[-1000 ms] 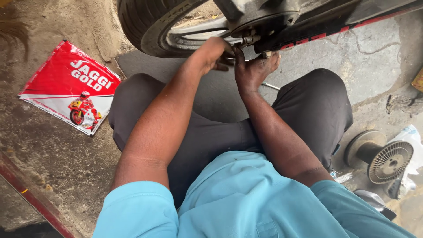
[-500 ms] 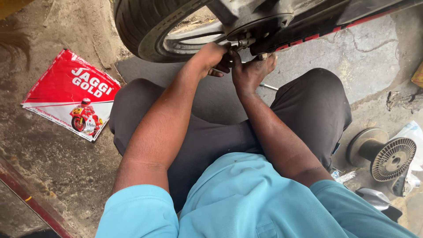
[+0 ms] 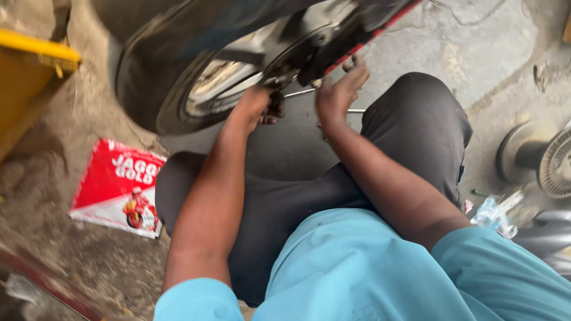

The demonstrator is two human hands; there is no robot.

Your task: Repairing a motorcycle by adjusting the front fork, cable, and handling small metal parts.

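The metal rod, thin and silvery, lies just under the hub of the motorcycle wheel, between the person's two hands and nearly level, its long axis running left to right across the view.

Nearest the camera are the light blue shirt and the dark trousers of the crouching person, both forearms reaching forward over the knees. The left hand is curled at the rod's left end, right by the axle; its fingers look closed around something there, probably the rod or a tool on it, though the grip itself is in shadow and I cannot tell for certain what it clamps. The right hand sits just to the right of the visible stretch of rod, fingers partly spread and raised against the dark frame with its red stripe; it seems to press or steady instead of clamping. A second short bit of bright metal shows beyond that wrist, perhaps the same rod carrying on. So the rod lies between the hands, the left one nearer its working end.

To the left on the concrete floor lies a red carton; a small fan stands at the right edge. The axle nut, if there is one, is hidden behind the fingers, and the wheel's top is cut off.
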